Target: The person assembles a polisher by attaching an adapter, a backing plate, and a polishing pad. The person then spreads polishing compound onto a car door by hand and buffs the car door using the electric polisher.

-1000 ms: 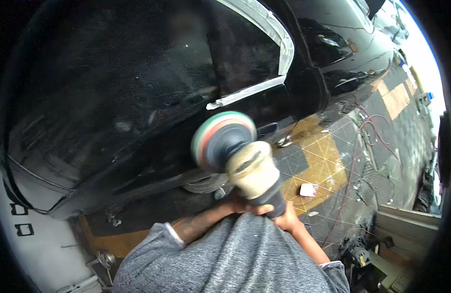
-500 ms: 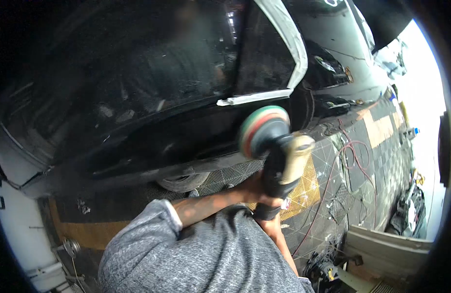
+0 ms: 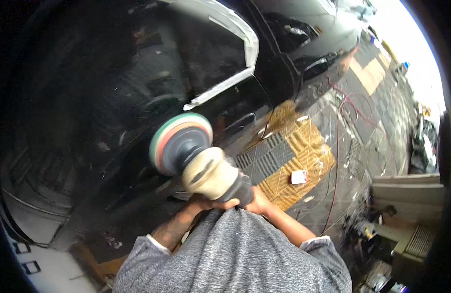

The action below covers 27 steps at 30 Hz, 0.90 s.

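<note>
A car polisher (image 3: 213,173) with a cream and black body is held in front of my chest. Its round pad (image 3: 186,122), layered green and orange, faces the glossy black car panel (image 3: 113,97) and overlaps it in this view. My left hand (image 3: 210,201) is wrapped around the underside of the body, thumb side showing. Around the dark rear end of the tool, my right hand (image 3: 257,201) is closed, its fingers partly hidden. White masking tape (image 3: 220,90) frames a dark section of the car just above the pad.
Black and yellow floor tiles (image 3: 303,151) lie below the car, with a small white and red box (image 3: 298,177) on them. A red hose (image 3: 338,146) trails across the floor. Equipment (image 3: 364,227) stands at the lower right, beside a pale box-like structure (image 3: 406,195).
The polisher has swung left relative to my body, its pad now farther left along the panel. My view has turned, bringing more floor and the white and red box into sight.
</note>
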{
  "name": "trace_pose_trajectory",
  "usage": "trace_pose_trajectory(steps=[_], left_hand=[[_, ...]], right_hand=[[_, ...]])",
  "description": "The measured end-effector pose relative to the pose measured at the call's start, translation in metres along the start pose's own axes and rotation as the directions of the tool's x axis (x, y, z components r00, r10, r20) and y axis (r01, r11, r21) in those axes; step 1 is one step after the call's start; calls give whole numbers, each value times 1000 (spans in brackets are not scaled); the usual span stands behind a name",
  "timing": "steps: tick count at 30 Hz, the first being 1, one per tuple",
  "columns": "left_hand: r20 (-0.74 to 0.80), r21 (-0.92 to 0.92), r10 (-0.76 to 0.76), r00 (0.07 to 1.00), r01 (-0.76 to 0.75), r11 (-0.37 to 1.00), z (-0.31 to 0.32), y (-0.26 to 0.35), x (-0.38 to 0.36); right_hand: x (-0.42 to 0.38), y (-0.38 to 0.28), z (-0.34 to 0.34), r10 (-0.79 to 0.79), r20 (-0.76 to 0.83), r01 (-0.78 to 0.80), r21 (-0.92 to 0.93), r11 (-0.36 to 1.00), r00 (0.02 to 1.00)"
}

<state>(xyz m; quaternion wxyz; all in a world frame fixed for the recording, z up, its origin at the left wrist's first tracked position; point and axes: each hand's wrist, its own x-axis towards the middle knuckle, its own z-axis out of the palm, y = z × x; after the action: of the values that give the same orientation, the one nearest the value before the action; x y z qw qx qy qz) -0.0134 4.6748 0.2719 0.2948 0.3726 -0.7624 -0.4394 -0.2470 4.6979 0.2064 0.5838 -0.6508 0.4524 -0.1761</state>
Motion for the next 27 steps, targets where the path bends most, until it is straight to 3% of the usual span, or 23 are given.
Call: trace_pose_trajectory(steps=[1, 2, 3, 6, 9, 10, 13, 18, 20, 21, 23, 27], left_hand=[[15, 31, 34, 999, -35, 999, -12, 9, -8], [-12, -227, -55, 998, 51, 973, -13, -2, -23], [22, -50, -56, 998, 57, 997, -26, 9, -27], [-47, -252, -305, 951, 284, 925, -34, 44, -27], [47, -177, -376, 926, 378, 909, -46, 55, -25], [136, -137, -378, 916, 395, 908, -54, 54, -27], [197, 134, -468, 861, 449, 883, -57, 66, -23], [208, 124, -559, 802, 545, 829, -58, 72, -24], [199, -80, -602, 774, 625, 777, -56, 74, -18], [212, -58, -611, 762, 634, 771, -55, 74, -15], [210, -239, -651, 730, 684, 689, -54, 75, -11], [280, -100, -618, 735, 662, 743, -60, 70, 5]], right_hand=[[11, -7, 6, -67, 64, 68, -7, 998, 996], [15, -15, 8, -32, 145, 24, 57, 998, 989], [24, -13, 15, -41, 139, 28, 96, 995, 989], [37, -1, 47, -181, 297, 125, 197, 972, 937], [51, 4, 78, -217, 377, 105, 294, 950, 900], [54, 5, 86, -240, 381, 107, 337, 935, 893], [63, 9, 117, -345, 352, 169, 444, 880, 870], [66, 6, 152, -447, 237, 230, 602, 764, 862], [65, -2, 148, -442, 231, 219, 621, 753, 867], [65, -4, 146, -430, 250, 203, 611, 765, 868], [64, -4, 151, -464, 148, 255, 674, 694, 873], [64, -6, 140, -421, 149, 204, 701, 683, 895]])
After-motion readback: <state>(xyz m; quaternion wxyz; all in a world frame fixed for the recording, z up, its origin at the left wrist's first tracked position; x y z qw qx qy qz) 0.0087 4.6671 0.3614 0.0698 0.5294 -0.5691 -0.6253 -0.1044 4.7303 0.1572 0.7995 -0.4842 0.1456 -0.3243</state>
